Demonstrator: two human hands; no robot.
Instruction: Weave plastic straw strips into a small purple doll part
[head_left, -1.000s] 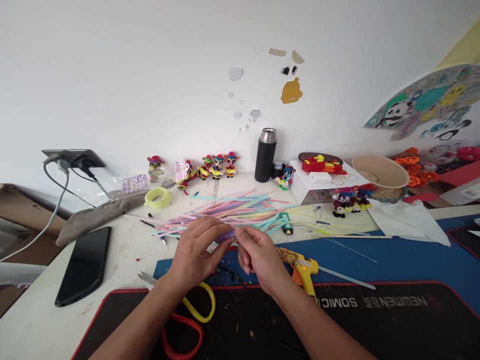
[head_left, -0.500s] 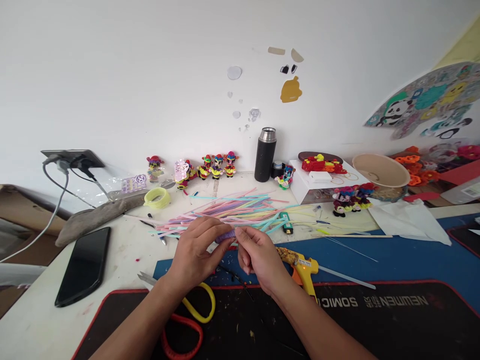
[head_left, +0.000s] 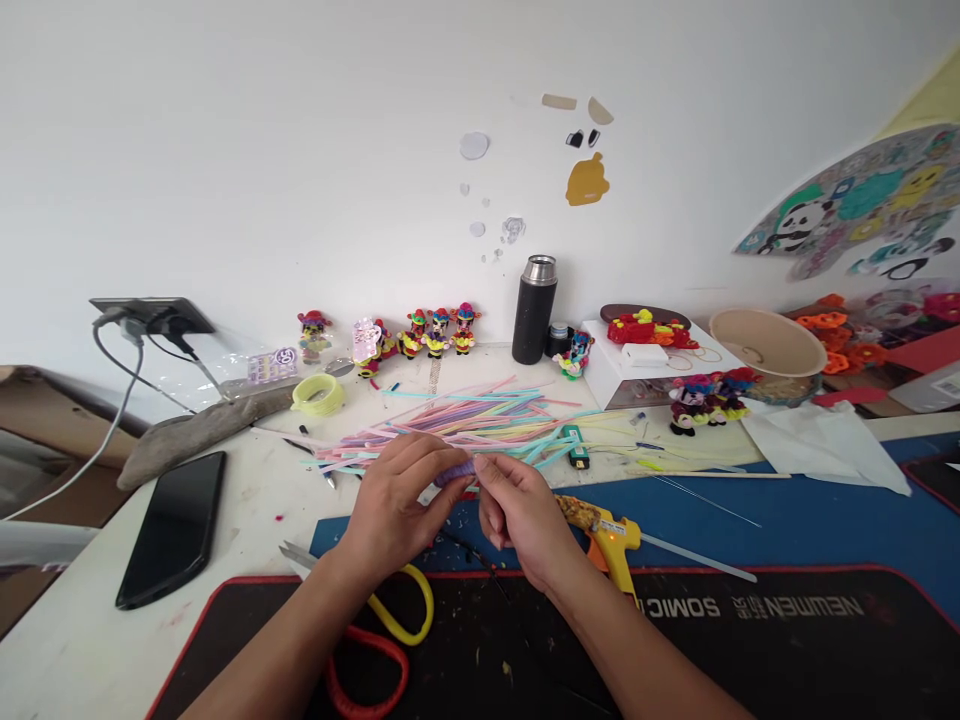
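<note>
Between my hands is a purple coil that looks like wound pipe cleaner. My left hand is closed around it, with the thumb below and fingers above. At the coil's right end, the thumb and forefinger of my right hand pinch it; fingers hide the exact grip. Loose pastel pipe cleaners lie in a heap just behind my hands. Scissors with one yellow and one red handle lie partly under my left forearm. A yellow glue gun rests beside my right wrist, a glue stick protruding from its back.
A black desk mat lies in front, over a blue mat. A phone is at left, near a roll of yellow tape. Small figures, a black thermos and a white box stand along the wall.
The view has shifted slightly, so everything appears a little further right. Both hands keep nearly the same hold on the purple coil.
</note>
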